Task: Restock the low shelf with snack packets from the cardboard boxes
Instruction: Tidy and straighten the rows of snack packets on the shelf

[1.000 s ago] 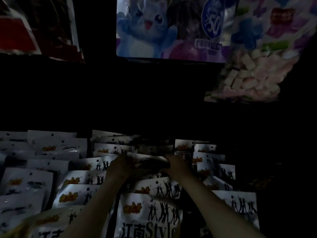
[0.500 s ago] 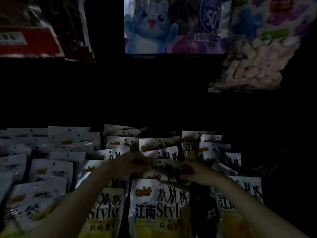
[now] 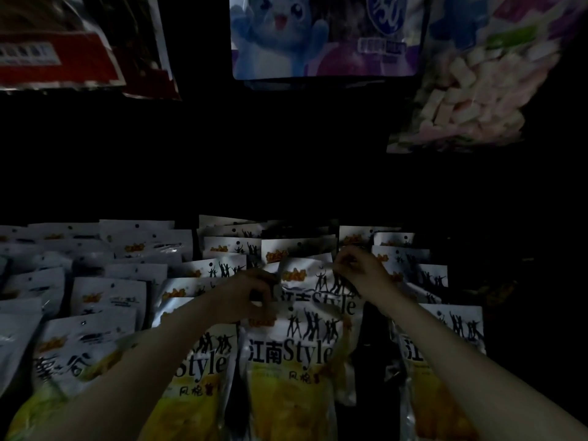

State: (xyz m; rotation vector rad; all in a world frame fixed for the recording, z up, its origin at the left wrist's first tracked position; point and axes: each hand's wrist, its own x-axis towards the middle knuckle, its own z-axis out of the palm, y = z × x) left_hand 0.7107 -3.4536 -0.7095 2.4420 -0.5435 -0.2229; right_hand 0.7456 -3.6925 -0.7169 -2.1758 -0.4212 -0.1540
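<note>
The snack packets [image 3: 288,354] are white on top with black dancing silhouettes, an orange logo and black "Style" lettering, turning yellow lower down. Above hang a red bag with a white label [image 3: 57,55], a purple and blue bag with a blue cartoon cat [image 3: 318,36], and a clear bag of pink and white marshmallows [image 3: 467,100].

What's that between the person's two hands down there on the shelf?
In the head view, a white snack packet with dancing figures spans the gap: the left hand grips its left edge, the right hand pinches its top right corner.
</note>
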